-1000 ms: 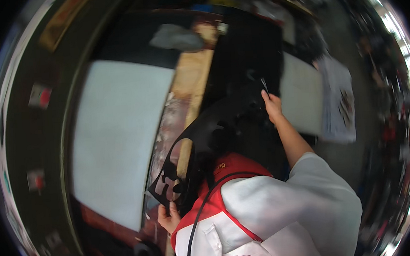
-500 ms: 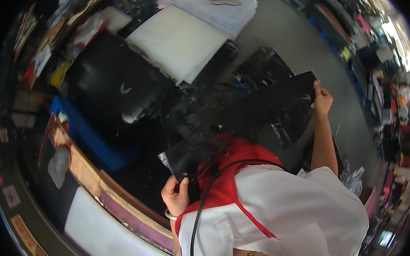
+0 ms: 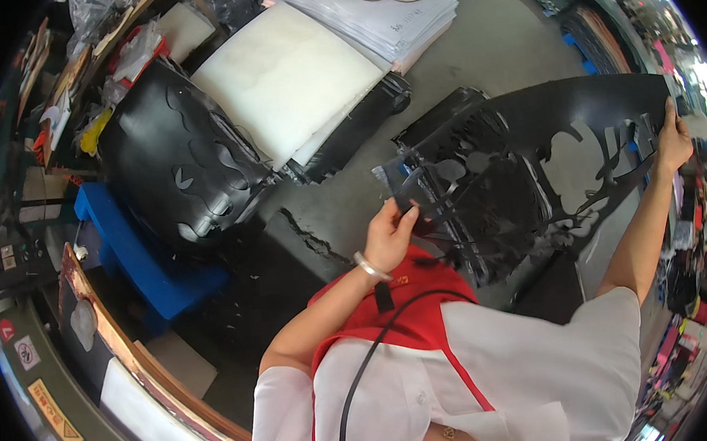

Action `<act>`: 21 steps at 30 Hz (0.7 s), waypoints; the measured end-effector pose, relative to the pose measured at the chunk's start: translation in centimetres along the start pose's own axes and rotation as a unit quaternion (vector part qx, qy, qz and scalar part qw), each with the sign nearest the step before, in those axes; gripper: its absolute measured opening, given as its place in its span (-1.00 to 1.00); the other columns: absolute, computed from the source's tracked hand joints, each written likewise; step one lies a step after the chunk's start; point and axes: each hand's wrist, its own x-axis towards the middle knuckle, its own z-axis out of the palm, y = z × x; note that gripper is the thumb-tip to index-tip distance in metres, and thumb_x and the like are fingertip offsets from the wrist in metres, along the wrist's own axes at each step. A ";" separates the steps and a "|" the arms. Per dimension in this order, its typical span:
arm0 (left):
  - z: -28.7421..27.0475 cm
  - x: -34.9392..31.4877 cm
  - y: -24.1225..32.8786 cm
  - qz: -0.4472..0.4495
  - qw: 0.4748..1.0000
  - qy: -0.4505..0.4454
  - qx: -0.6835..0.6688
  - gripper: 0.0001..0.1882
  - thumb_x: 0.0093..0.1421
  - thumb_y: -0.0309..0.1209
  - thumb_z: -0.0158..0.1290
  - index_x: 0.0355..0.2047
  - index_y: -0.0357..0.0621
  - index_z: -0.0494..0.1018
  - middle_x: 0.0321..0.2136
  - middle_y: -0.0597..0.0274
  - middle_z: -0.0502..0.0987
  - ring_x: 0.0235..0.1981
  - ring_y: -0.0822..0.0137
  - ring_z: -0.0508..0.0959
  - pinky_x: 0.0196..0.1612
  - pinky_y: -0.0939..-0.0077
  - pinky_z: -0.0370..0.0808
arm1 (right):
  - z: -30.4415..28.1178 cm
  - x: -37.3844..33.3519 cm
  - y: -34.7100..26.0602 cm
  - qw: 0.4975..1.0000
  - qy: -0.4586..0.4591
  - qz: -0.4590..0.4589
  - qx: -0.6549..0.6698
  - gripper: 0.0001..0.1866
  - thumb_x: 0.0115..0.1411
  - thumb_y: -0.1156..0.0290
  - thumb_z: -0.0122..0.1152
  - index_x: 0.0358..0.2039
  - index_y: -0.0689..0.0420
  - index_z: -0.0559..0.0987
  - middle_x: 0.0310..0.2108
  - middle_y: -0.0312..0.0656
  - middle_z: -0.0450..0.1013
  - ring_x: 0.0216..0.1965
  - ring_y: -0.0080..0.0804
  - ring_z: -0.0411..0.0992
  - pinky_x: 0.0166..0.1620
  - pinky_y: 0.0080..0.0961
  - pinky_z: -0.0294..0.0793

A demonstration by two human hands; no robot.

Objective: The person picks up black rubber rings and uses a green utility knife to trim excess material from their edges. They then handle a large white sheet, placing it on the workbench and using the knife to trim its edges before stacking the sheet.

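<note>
A thin black sheet with shapes cut out of it (image 3: 587, 98) stretches between my two hands. At its left end, my left hand (image 3: 390, 234) pinches an edge between thumb and fingers. My right hand (image 3: 674, 145) is closed on the far right end, near a corner. Through the holes in the sheet the grey floor shows. Below its left part lies a pile of similar black sheets (image 3: 488, 272), partly hidden by the held one. To the left, a curved black sheet with cut outlines (image 3: 147, 145) lies on top of a stack.
A white board (image 3: 286, 78) rests on a black stack ahead. Behind it are piled white sheets (image 3: 418, 27) with several pale cut pieces on top. At left stand a blue plastic stand (image 3: 139, 264) and a worn wooden-edged bench (image 3: 131, 326). A black cable (image 3: 351, 368) crosses my red apron.
Both hands have swung to the right with the sheet, which now spreads out over the black pile. The view has shifted, and the floor at my left is uncovered.
</note>
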 end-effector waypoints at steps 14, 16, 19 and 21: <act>-9.0 -1.6 -20.9 -0.324 0.896 0.116 0.280 -0.72 0.16 -0.40 0.09 -0.11 -0.17 0.50 -0.33 0.10 0.60 -0.40 0.23 0.61 -0.30 0.33 0.55 | 14.1 -33.6 18.5 0.632 -0.758 0.002 -0.158 -0.57 -0.02 0.17 0.30 -0.19 0.19 0.58 -0.18 0.08 0.52 -0.08 0.02 0.48 -0.04 -0.15 0.47; -12.0 -8.5 -20.0 -0.400 0.867 0.215 0.204 -0.77 0.29 -0.43 -0.04 -0.11 -0.26 0.49 -0.42 0.18 0.58 -0.46 0.44 0.58 -0.42 0.57 0.56 | 11.1 -38.7 18.3 0.541 -0.826 -0.010 -0.158 -0.48 0.00 0.08 0.32 -0.13 0.21 0.59 -0.12 0.09 0.52 -0.02 0.00 0.47 0.03 -0.22 0.46; -13.9 -16.2 -17.1 -0.435 0.815 0.360 0.130 -0.75 0.29 -0.42 -0.07 -0.08 -0.15 0.51 -0.41 0.16 0.62 -0.47 0.38 0.62 -0.45 0.55 0.55 | 9.6 -42.9 16.1 0.474 -0.869 -0.024 -0.138 -0.44 0.05 0.06 0.29 -0.03 0.17 0.55 -0.04 0.04 0.49 0.03 -0.04 0.45 0.08 -0.24 0.42; -13.7 -19.5 -14.8 -0.445 0.785 0.407 0.141 -0.74 0.32 -0.40 -0.11 -0.06 -0.13 0.50 -0.38 0.15 0.62 -0.44 0.36 0.64 -0.43 0.54 0.56 | 10.6 -43.9 13.2 0.457 -0.879 -0.055 -0.125 -0.41 0.05 0.05 0.29 0.03 0.14 0.52 -0.05 0.04 0.50 0.03 -0.03 0.44 0.10 -0.25 0.41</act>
